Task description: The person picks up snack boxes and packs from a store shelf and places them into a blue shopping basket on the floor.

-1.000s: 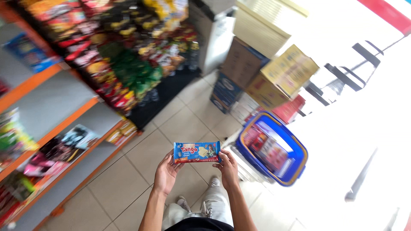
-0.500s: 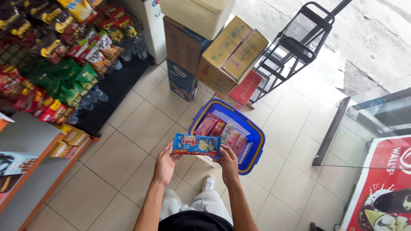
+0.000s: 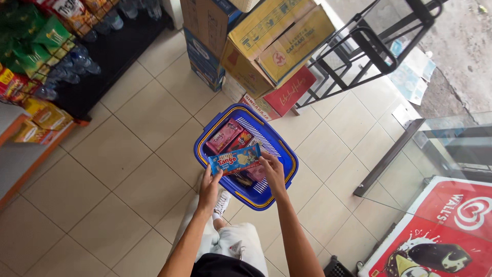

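Camera view swung since the earlier frames: shelves slid off to the left, basket [image 3: 279,154] now sits directly under the hands, and the packet [image 3: 235,159] has gone from out in front of it to right over its opening.

Left hand [image 3: 209,188] pinches the packet's left end, thumb on top, fingers under. Right hand [image 3: 273,173] pinches the right end the same way. Both grips closed on the packet, which spans between them, flat and face up, roughly level, slightly tilted up to the right. Two-ended hold looks meant to keep the soft wrapper flat and lined up with the basket's width.

Packet is blue, long, with a red patch and a wafer picture. Whether it touches anything below, cannot tell; it overlaps the basket's near half.

Below the grip: pink packet [image 3: 224,135] and red packet [image 3: 243,138] lying inside the basket, just beyond the held one. A darker item under the right hand is partly hidden.

Both forearms extend forward from the bottom edge, nearly parallel, wrists straight, palms turned inward toward each other. Shoe [image 3: 222,201] just behind the left hand, at the basket's near rim.

Beyond the grip: boxes [image 3: 277,41] stacked on the floor tiles [image 3: 113,169], black rack [image 3: 369,46] to their right. Far left of the grip, snack shelves [image 3: 36,46].
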